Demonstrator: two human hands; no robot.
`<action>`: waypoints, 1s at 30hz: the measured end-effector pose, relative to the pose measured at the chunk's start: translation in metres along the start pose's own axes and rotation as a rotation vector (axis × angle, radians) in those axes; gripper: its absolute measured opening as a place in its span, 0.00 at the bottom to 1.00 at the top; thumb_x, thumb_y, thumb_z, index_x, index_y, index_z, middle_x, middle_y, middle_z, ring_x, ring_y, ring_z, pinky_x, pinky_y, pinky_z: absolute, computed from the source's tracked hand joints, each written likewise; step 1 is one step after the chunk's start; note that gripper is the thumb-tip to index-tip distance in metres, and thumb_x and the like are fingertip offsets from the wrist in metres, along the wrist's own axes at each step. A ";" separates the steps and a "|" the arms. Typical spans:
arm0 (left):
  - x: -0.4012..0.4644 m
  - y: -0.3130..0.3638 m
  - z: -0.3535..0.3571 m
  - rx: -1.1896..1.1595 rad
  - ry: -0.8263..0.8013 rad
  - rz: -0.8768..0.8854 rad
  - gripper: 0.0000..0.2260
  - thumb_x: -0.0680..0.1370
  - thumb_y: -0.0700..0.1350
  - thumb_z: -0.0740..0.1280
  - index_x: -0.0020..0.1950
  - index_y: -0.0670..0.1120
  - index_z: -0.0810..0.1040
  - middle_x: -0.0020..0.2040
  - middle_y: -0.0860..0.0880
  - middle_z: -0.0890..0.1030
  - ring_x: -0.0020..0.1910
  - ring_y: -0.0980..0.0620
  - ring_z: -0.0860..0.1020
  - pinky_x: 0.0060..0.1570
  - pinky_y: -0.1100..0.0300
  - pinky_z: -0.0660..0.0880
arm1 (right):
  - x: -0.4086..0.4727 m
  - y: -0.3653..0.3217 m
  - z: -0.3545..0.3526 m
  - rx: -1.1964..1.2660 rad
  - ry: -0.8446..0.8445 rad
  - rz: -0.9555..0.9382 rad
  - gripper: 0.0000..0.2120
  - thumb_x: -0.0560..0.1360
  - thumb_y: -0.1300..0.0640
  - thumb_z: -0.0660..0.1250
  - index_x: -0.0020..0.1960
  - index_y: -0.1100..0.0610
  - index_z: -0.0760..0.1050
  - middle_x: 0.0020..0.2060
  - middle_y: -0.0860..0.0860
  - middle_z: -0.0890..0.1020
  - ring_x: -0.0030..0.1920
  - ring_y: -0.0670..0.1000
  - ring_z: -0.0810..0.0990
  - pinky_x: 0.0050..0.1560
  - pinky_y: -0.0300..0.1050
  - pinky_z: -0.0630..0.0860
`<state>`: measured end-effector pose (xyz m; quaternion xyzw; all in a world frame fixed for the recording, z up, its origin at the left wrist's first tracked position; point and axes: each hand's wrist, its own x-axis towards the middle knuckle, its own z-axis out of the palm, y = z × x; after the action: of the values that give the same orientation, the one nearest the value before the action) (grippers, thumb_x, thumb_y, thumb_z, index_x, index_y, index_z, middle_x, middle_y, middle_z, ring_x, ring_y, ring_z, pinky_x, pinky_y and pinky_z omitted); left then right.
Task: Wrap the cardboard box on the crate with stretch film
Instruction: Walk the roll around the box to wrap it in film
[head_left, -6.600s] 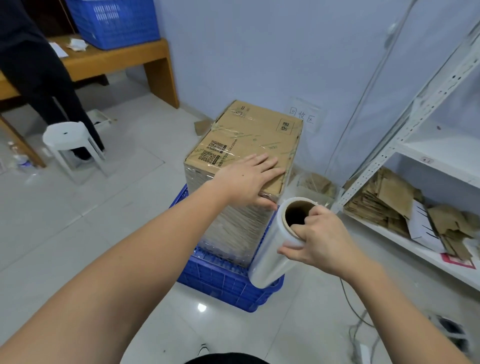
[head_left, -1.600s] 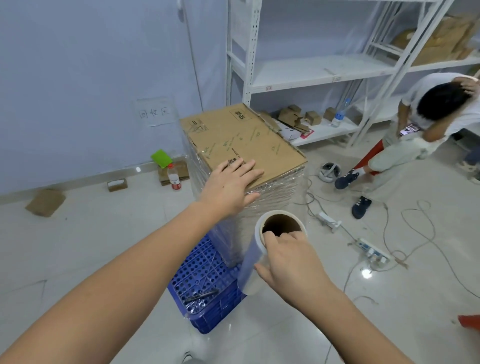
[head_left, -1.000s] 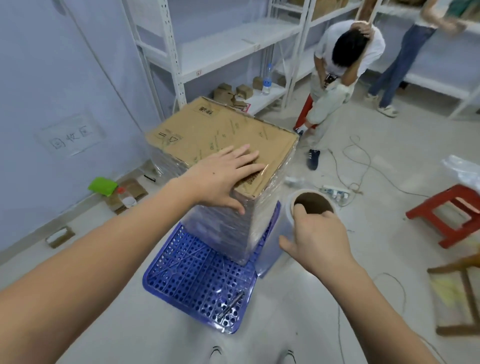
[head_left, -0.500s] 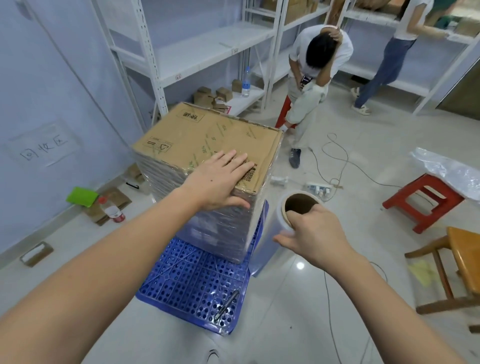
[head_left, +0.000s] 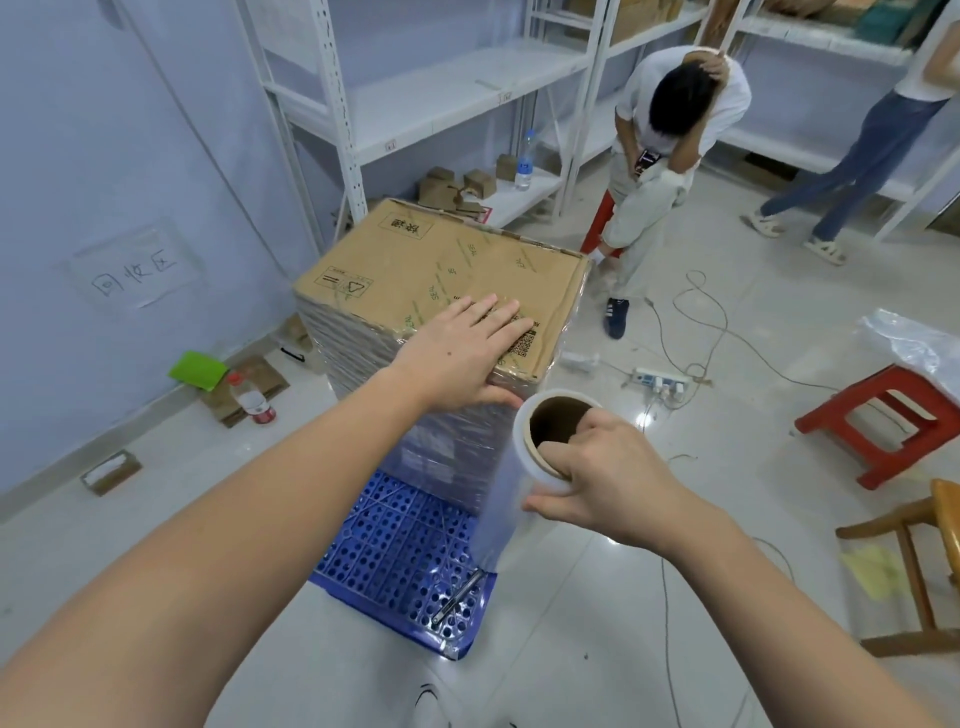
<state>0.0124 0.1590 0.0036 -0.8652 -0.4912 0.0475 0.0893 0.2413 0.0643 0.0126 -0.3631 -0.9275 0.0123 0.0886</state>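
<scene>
A tall cardboard box (head_left: 441, 260) stands on a blue perforated crate (head_left: 400, 561); its sides are covered with layers of clear stretch film. My left hand (head_left: 462, 353) lies flat with straight fingers on the near right corner of the box top. My right hand (head_left: 602, 478) grips the upper end of the stretch film roll (head_left: 514, 483), fingers hooked into its cardboard core and thumb outside. The roll hangs upright at the box's near right corner, just beside the wrapped side. A thin metal tool (head_left: 457, 597) lies on the crate below the roll.
White metal shelving (head_left: 441, 93) stands behind the box. A person bends over near the box's far right (head_left: 670, 135); another person's legs (head_left: 852, 171) are farther right. Cables and a power strip (head_left: 660, 384) cross the floor. A red stool (head_left: 883, 421) and wooden chair (head_left: 930, 561) stand right.
I have kept circling the box with the roll, so the view swung from the bench side to the shelving side. My left hand stays on the box top; my right still holds the roll.
</scene>
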 end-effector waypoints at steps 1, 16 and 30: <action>0.000 0.000 0.000 0.001 0.001 -0.004 0.49 0.70 0.79 0.43 0.85 0.51 0.46 0.85 0.47 0.49 0.83 0.44 0.50 0.81 0.45 0.49 | 0.002 -0.001 0.002 0.001 -0.028 -0.014 0.17 0.68 0.34 0.68 0.35 0.45 0.68 0.27 0.40 0.67 0.34 0.47 0.65 0.39 0.41 0.68; -0.005 -0.001 0.000 -0.108 0.039 -0.007 0.51 0.70 0.79 0.55 0.85 0.51 0.49 0.85 0.48 0.51 0.83 0.45 0.50 0.81 0.47 0.47 | 0.007 -0.057 -0.012 -0.136 -0.128 0.338 0.25 0.76 0.29 0.53 0.48 0.52 0.63 0.35 0.46 0.75 0.36 0.51 0.73 0.48 0.44 0.67; 0.006 -0.123 -0.001 -0.118 -0.010 0.488 0.47 0.73 0.76 0.62 0.84 0.59 0.48 0.85 0.51 0.50 0.83 0.48 0.53 0.80 0.47 0.55 | 0.073 -0.107 0.004 -0.165 -0.130 1.083 0.13 0.80 0.45 0.57 0.47 0.55 0.64 0.41 0.53 0.80 0.39 0.57 0.75 0.40 0.47 0.64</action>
<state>-0.0876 0.2252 0.0295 -0.9616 -0.2701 0.0435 0.0222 0.1164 0.0345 0.0295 -0.7926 -0.6095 0.0059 -0.0167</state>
